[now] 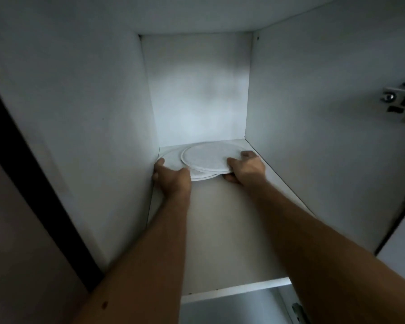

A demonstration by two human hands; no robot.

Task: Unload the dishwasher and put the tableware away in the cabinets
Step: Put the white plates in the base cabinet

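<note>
Inside, both arms reach deep into the white cabinet [313, 113]. The left hand [171, 176] curls round the near-left rim of the lower plates [171, 160] on the shelf [220, 218]. The right hand [246, 169] pinches the top plate [206, 157], thumb above, fingers beneath, offset right over the others. A hinge [402, 101] sits on the right wall.

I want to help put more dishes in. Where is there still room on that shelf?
The front of the shelf is bare, from its front edge up to the plates, between the two arms. The back is crowded: the plates fill it nearly wall to wall, with the left hand and right hand holding them.
</note>
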